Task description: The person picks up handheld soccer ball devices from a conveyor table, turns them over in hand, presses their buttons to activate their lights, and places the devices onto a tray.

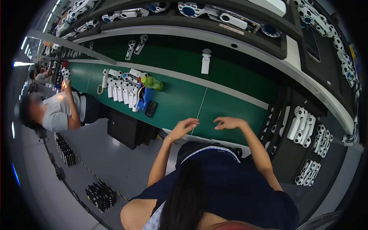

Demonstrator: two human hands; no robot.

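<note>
Over the front edge of the green workbench, my left hand is held with its fingers stretched out and nothing in them. Facing it across a small gap, my right hand is also open, its fingers slightly bent and holding nothing. A small black object lies on the bench beyond my left hand. Beside that are a blue holder, a green bottle and a row of white handheld devices with football-patterned heads, which look like small fans.
Overhead, a shelf carries trays of opened device parts. To my right, a dark rack holds several more white devices. One device is on the green back panel. A person sits further left, holding a device.
</note>
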